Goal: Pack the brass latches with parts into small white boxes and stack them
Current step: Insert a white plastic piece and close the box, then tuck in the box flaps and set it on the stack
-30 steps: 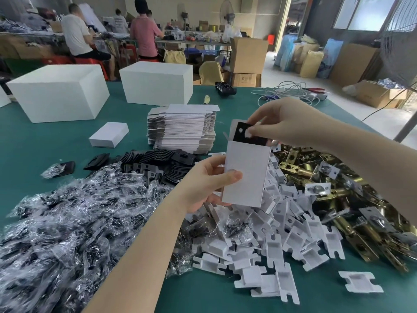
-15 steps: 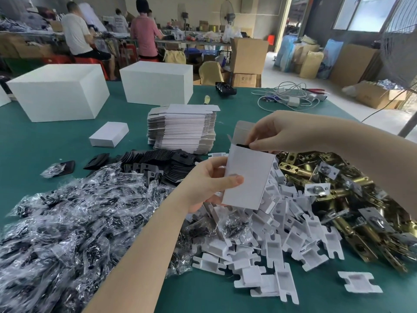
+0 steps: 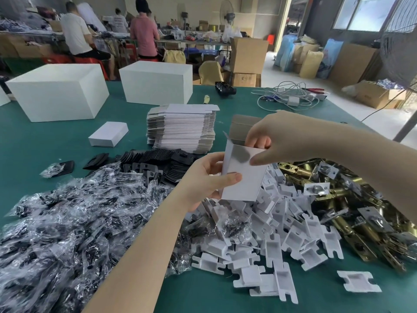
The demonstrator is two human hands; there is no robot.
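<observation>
Gone now, that black plate seen poking out of the carton a second ago, and pushing deeper into the open mouth, fingers of the right hand [image 3: 270,141] curling over the top edge, thumb pressing on the front panel. Cannot tell whether that grip is pinching anything inside. Gripping the small white box [image 3: 242,175] low on its left side, left hand [image 3: 207,177], thumb lying across the front face, fingers wrapping behind. Hanging upright and slightly tilted in mid-air, top flap [image 3: 242,126] standing open at the back, above the heap of white plastic inserts [image 3: 277,233]. Lying to the right of that heap, touching it, pile of brass latches [image 3: 352,211]. Sprawling across the left of the green surface [image 3: 214,297], clear bags of dark screws [image 3: 67,222]. Fanning out behind them, black plates [image 3: 158,161], and rising behind those, a stack of flat white cartons [image 3: 181,127]. Sitting alone further left, one closed small box [image 3: 108,134].
</observation>
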